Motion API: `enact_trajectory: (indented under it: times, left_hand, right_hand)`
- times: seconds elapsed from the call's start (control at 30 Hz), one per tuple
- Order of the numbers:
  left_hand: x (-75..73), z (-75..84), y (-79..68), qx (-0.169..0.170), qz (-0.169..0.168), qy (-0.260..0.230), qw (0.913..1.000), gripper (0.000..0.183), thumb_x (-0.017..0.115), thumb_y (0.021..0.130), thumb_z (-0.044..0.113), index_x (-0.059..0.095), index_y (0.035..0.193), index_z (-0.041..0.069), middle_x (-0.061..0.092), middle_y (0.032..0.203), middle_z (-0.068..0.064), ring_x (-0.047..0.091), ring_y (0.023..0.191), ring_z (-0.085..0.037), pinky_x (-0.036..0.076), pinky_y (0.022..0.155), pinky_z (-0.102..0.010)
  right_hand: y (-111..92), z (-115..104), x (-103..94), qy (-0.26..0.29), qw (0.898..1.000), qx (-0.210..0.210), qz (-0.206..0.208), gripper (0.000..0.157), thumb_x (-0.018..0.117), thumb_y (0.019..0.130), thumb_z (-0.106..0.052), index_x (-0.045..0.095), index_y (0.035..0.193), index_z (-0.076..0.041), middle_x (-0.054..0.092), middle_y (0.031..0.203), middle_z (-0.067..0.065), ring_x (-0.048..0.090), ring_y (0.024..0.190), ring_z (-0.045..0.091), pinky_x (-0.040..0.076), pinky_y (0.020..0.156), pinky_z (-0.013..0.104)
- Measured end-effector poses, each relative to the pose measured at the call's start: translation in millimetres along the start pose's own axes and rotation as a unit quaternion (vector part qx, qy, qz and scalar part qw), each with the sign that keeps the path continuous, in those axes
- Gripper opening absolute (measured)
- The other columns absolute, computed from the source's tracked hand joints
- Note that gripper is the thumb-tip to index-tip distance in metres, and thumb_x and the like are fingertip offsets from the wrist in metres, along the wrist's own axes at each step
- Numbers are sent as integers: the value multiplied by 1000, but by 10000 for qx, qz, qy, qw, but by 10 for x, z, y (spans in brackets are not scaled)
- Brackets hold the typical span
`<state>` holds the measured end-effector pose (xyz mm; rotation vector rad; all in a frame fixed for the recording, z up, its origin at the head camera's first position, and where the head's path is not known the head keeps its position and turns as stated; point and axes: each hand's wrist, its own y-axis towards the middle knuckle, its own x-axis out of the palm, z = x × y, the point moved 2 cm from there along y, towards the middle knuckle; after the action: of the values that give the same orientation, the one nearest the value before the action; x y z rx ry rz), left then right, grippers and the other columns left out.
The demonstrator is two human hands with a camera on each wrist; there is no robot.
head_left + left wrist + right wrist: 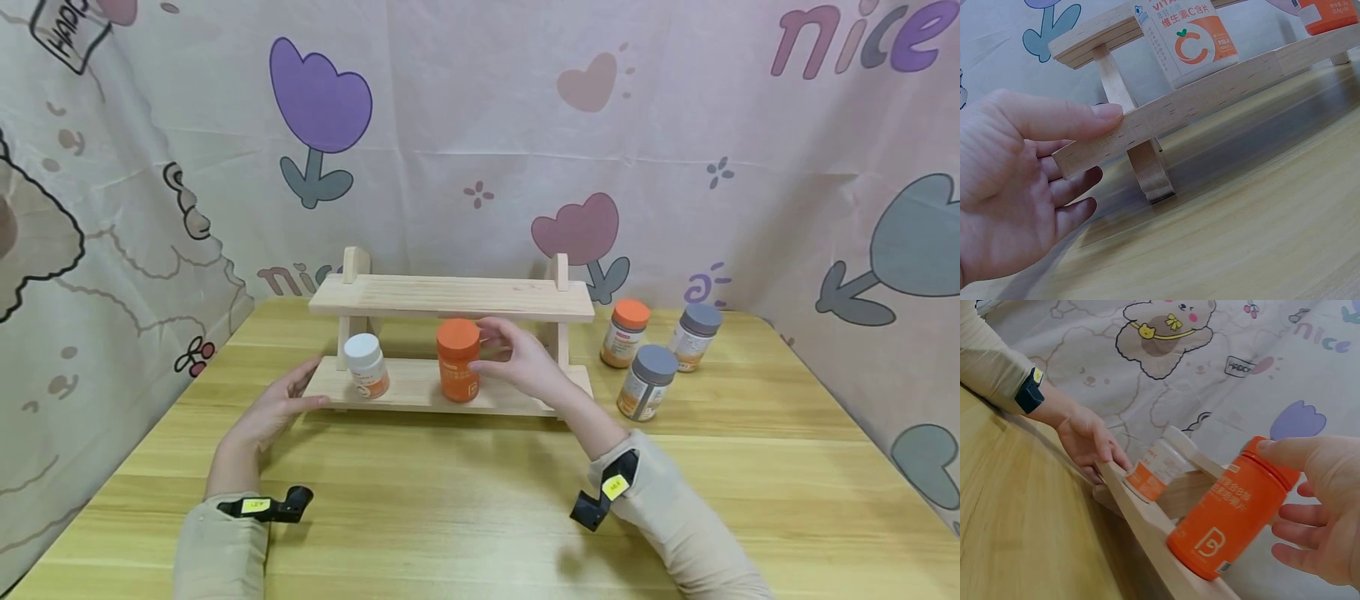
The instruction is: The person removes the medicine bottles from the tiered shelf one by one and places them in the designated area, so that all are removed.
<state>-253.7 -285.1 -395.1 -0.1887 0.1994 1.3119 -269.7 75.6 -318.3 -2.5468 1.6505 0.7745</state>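
Note:
My left hand [273,408] grips the left end of a two-tier wooden shelf [1166,112], thumb on the lower board's front edge and the other fingers around its end. On that board stands a white bottle [367,367] with an orange label and a large C. To its right stands an orange bottle [1229,515] with an orange cap. My right hand [525,362] is at this bottle's right side. Its thumb [1282,450] overlaps the cap area, while the other fingers [1304,534] are spread loosely beside the bottle with a gap showing.
Right of the shelf stand a grey bottle with an orange cap [625,333] and two grey-capped bottles [647,383], close together on the wooden table [420,517]. The upper board [450,293] runs above and behind the two shelved bottles. A printed cloth [465,100] hangs behind.

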Motion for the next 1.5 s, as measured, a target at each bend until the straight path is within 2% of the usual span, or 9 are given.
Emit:
enact_trajectory:
  times: [0.27, 0.6, 1.1, 1.5]
  left_hand:
    - [11, -17, -4, -23, 4, 12, 10000, 87, 63, 86, 8, 1, 146, -6, -4, 152, -24, 2, 137, -40, 7, 109, -55]
    - [13, -33, 6, 39, -4, -40, 10000, 87, 63, 86, 7, 1, 146, -5, -3, 152, -22, 2, 138, -39, 7, 108, -54]
    - [12, -32, 11, 8, 0, -7, 10000, 87, 63, 86, 7, 1, 146, -5, -4, 152, -22, 1, 138, -39, 7, 109, -54]
    - [-1, -2, -7, -91, 25, 61, 9999, 88, 63, 87, 10, 1, 146, -3, -5, 152, -21, 0, 138, -39, 7, 109, -55]
  right_hand:
    - [51, 25, 149, 235, 9997, 49, 92, 65, 74, 78, -7, 42, 134, -2, 56, 120, 10, 54, 104, 24, 48, 89, 36]
    - [84, 51, 217, 295, 9989, 111, 349, 62, 77, 76, -11, 48, 130, -6, 57, 118, 7, 54, 104, 21, 50, 87, 31]
    - [46, 25, 226, -17, 9986, 76, 532, 58, 78, 74, -16, 52, 125, -10, 60, 110, 4, 57, 94, 20, 52, 79, 31]
    - [-29, -5, 128, -60, 9983, 45, 580, 57, 76, 76, -19, 51, 127, -12, 60, 111, 2, 57, 94, 19, 50, 82, 33]
